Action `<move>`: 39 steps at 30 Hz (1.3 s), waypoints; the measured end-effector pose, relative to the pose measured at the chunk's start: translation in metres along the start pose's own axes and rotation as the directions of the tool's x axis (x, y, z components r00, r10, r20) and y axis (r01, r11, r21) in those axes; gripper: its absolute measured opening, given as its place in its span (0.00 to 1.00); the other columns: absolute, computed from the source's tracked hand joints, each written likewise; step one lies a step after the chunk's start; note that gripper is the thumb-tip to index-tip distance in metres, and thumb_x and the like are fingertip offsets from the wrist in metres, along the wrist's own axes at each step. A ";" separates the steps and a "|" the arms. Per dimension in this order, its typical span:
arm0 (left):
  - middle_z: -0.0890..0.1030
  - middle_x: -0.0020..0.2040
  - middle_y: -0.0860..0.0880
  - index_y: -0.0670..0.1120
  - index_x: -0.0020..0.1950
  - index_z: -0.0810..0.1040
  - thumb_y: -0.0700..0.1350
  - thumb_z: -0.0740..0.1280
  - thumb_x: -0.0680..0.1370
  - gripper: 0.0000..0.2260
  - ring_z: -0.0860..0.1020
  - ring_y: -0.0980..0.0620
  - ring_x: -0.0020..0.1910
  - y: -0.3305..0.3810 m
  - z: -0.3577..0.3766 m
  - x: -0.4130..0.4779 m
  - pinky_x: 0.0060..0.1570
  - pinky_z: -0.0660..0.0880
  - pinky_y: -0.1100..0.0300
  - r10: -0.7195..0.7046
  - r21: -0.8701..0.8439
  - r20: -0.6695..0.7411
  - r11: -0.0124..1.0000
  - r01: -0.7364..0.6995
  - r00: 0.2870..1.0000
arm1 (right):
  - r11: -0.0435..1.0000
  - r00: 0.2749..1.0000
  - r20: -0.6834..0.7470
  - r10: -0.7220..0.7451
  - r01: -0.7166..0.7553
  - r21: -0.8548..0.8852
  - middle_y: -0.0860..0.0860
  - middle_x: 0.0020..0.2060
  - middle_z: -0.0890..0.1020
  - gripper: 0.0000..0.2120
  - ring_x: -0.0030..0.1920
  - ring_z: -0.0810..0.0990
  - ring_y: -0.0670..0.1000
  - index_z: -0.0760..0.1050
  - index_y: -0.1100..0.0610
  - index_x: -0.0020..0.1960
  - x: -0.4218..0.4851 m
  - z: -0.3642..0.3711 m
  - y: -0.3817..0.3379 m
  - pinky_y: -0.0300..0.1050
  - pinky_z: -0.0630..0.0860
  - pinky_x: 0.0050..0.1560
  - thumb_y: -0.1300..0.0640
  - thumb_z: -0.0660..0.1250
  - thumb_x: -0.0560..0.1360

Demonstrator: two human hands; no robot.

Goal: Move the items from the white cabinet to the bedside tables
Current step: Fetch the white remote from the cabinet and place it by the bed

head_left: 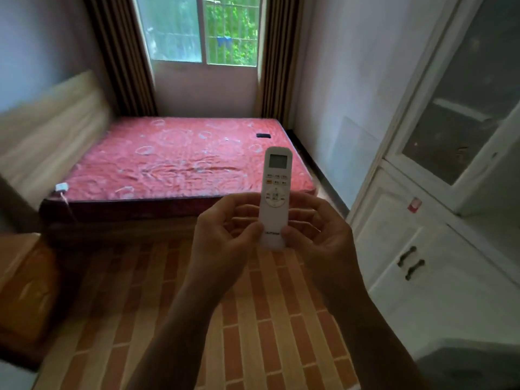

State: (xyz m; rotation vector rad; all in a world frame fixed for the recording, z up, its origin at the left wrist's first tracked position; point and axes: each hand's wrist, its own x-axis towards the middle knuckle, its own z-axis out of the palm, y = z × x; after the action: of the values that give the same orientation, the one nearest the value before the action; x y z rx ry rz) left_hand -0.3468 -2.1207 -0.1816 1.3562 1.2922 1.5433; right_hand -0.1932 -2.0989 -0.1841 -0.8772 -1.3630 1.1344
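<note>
- white remote control point(274, 198) is upright in mid-air in front of the person, above the floor, between the bed and the white cabinet, touching neither
- remote faces the camera: small screen at top, rows of buttons and a round pad below, dark lettering near the bottom too blurred to read
- left hand point(225, 235) grips the remote's lower left edge, thumb pressed on the side, fingers curled in behind it
- right hand point(318, 237) grips the lower right edge the same way, thumb on the side, fingers curled behind
- both hands hold only the bottom half; the top half sticks up free
- white cabinet point(439, 291) runs along the right side: glass door point(461, 108) on the upper part, two dark handles point(410, 263) on the lower doors, small red sticker point(414, 205) above them
- bed point(174, 161) is straight ahead with a red patterned mattress cover; light wooden headboard point(53, 122) on its left
- small dark flat object point(263, 135) lies on the far right part of the mattress, can't tell what it is
- white plug-like box point(61, 187) sits at the near left corner of the mattress, its cord hanging down the side
- window point(197, 29) behind the bed, brown curtains point(123, 57) on either side, green leaves outside
- floor point(253, 319) has an orange and tan brick pattern
- orange-brown wooden furniture point(25, 277) at the left edge beside the bed, partly cut off, can't tell if it's a bedside table
- pale grey object point(464, 364) in the bottom right corner, too blurred to identify
</note>
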 end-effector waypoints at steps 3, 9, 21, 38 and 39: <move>0.85 0.51 0.50 0.47 0.60 0.80 0.34 0.70 0.77 0.15 0.85 0.54 0.51 -0.004 -0.010 0.015 0.46 0.84 0.56 -0.028 0.034 -0.087 0.999 0.031 0.996 | 0.998 0.993 0.119 -0.003 -0.004 0.063 0.54 0.52 0.85 0.18 0.52 0.86 0.51 0.77 0.54 0.61 0.029 0.011 0.012 0.44 0.84 0.47 0.67 0.71 0.74; 0.86 0.52 0.48 0.46 0.62 0.80 0.35 0.70 0.77 0.15 0.86 0.50 0.52 -0.003 -0.014 0.039 0.46 0.84 0.54 -0.050 0.027 -0.275 0.998 0.060 0.960 | 0.981 0.946 0.325 0.004 -0.067 0.183 0.60 0.53 0.84 0.20 0.53 0.86 0.56 0.77 0.54 0.62 0.087 0.028 0.030 0.47 0.84 0.47 0.71 0.70 0.74; 0.85 0.53 0.52 0.54 0.60 0.80 0.38 0.71 0.77 0.15 0.84 0.52 0.55 -0.019 -0.099 0.054 0.47 0.84 0.52 -0.054 0.079 -0.569 0.990 0.119 0.821 | 0.963 0.793 0.608 0.035 -0.188 0.191 0.59 0.52 0.84 0.20 0.53 0.86 0.54 0.76 0.53 0.63 0.135 0.135 0.050 0.47 0.84 0.47 0.70 0.69 0.75; 0.84 0.51 0.62 0.59 0.57 0.80 0.40 0.72 0.76 0.16 0.82 0.68 0.51 -0.048 -0.327 0.027 0.42 0.79 0.70 0.024 0.134 -0.821 0.980 0.151 0.570 | 0.977 0.539 0.842 0.038 -0.196 0.082 0.59 0.53 0.82 0.20 0.55 0.85 0.55 0.77 0.53 0.64 0.127 0.397 0.075 0.58 0.84 0.52 0.70 0.69 0.75; 0.84 0.52 0.63 0.58 0.58 0.80 0.40 0.72 0.76 0.16 0.82 0.68 0.51 -0.049 -0.336 0.023 0.42 0.78 0.71 0.029 0.144 -0.835 0.975 0.168 0.549 | 0.977 0.523 0.852 0.036 -0.198 0.081 0.58 0.53 0.83 0.21 0.55 0.85 0.55 0.77 0.53 0.64 0.125 0.410 0.078 0.57 0.84 0.52 0.70 0.69 0.75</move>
State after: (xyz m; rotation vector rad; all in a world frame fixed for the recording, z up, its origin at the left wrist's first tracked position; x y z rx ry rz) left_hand -0.6840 -2.1630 -0.2068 0.5887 2.0976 2.1539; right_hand -0.6215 -2.0181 -0.1982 -0.2310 -1.9611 1.9053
